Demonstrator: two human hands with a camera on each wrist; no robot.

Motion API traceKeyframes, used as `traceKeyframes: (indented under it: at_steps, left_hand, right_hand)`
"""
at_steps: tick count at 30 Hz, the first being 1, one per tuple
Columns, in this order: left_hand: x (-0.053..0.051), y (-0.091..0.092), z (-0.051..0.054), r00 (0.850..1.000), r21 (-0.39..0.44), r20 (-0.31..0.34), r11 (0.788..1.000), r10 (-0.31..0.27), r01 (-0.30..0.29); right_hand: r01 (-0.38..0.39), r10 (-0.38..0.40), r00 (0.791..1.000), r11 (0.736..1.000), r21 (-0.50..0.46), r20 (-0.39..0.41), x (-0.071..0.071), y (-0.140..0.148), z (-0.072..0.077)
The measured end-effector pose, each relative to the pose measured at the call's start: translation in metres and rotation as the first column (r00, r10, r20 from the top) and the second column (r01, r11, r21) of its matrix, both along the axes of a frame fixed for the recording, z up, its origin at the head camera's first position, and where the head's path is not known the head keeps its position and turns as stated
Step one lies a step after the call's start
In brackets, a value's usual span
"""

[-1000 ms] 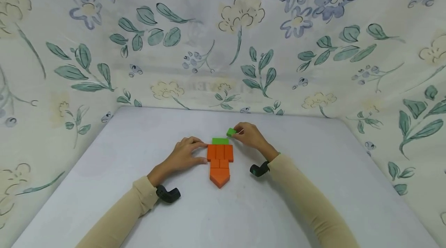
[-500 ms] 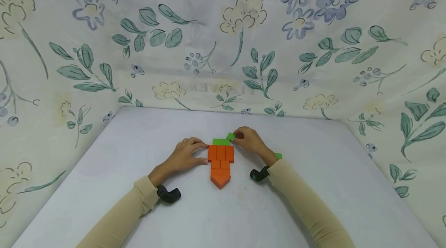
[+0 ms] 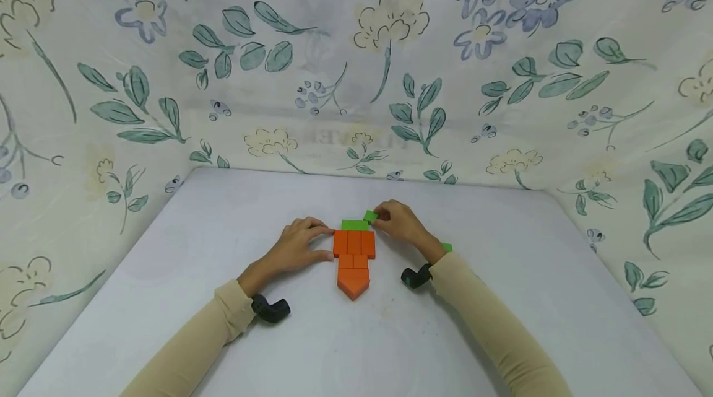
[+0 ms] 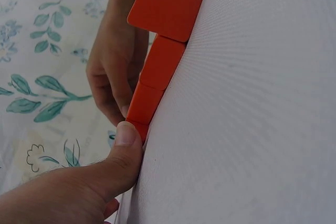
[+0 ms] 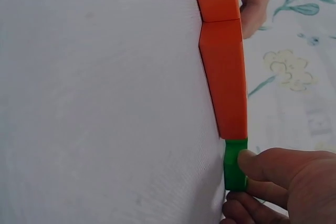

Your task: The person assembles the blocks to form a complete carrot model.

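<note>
Several orange blocks (image 3: 354, 243) lie together on the white table, with a pointed orange block (image 3: 353, 283) at the near end. A flat green block (image 3: 354, 225) lies along their far edge. My left hand (image 3: 295, 247) rests at their left side, thumb and a fingertip touching the orange edge. In the left wrist view the thumb (image 4: 126, 136) lies against that edge. My right hand (image 3: 402, 222) pinches a small green block (image 3: 370, 217), held tilted at the right end of the flat one. The right wrist view shows the held block (image 5: 235, 166) beside the orange ones.
Another green block (image 3: 447, 248) lies behind the right wrist, mostly hidden by it. Each wrist carries a black camera (image 3: 271, 309). Floral cloth (image 3: 312, 155) rises around the back and sides of the table (image 3: 356, 347).
My right hand has brought the small green block slightly nearer and lower, beside the flat green one. The green block behind the wrist now shows more. The left hand has stayed in place.
</note>
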State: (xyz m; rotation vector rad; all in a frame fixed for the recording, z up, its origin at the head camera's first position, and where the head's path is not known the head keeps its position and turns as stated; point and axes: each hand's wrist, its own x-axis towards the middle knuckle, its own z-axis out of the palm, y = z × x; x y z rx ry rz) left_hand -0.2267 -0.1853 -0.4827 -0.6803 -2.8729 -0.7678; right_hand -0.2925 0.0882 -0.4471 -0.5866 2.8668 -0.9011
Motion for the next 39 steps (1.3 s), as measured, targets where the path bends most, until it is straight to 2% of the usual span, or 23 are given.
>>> traceKeyframes:
  at_steps: [15, 33, 39]
  left_hand:
    - [0.002, 0.001, 0.001, 1.000, 0.006, 0.021, 1.000, 0.009, -0.009]
    - [0.002, 0.002, 0.004, 1.000, 0.020, 0.004, 1.000, -0.003, 0.003]
    - [0.002, 0.001, 0.004, 1.000, 0.011, 0.008, 1.000, 0.000, 0.000]
  right_hand:
    - [0.001, -0.001, 1.000, 1.000, 0.017, -0.001, 0.003, 0.000, 0.002]
    - [0.005, -0.006, 1.000, 1.000, 0.024, 0.026, 0.003, 0.001, 0.007]
    - [-0.046, 0.046, 0.998, 0.999, 0.007, 0.047, 0.004, 0.008, 0.013]
